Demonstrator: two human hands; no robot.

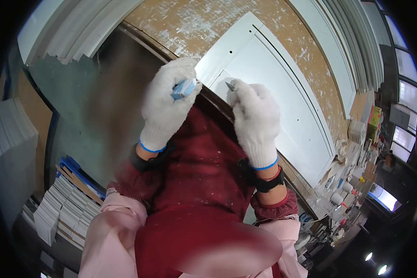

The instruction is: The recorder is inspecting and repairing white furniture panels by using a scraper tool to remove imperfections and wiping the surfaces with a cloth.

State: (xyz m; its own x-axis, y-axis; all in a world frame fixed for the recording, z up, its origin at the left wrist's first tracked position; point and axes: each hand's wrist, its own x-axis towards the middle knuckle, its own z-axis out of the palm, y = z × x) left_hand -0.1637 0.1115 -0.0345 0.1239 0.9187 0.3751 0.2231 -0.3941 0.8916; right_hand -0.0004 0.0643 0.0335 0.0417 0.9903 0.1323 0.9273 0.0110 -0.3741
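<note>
A white panel [287,109] with a dark groove along its far side and a few small holes lies slanted on the workbench. Wrapped in a white knit glove, my left hand [164,104] is closed around a small blue-and-white block [184,89], at the bench's near edge beside the panel. Over the panel's near part is my right hand [257,118], also gloved, its fingers pinched on a small tool with a pointed grey metal tip [230,86]. The tip points up and left; the tool's handle is hidden in the glove. Whether the tip touches the panel I cannot tell.
The brown bench top [180,23] is smeared with white. Stacked white panels [83,30] stand at the upper left, with more [356,46] at the upper right. Bundled white strips [72,206] sit lower left. Bottles [338,199] and clutter crowd the right.
</note>
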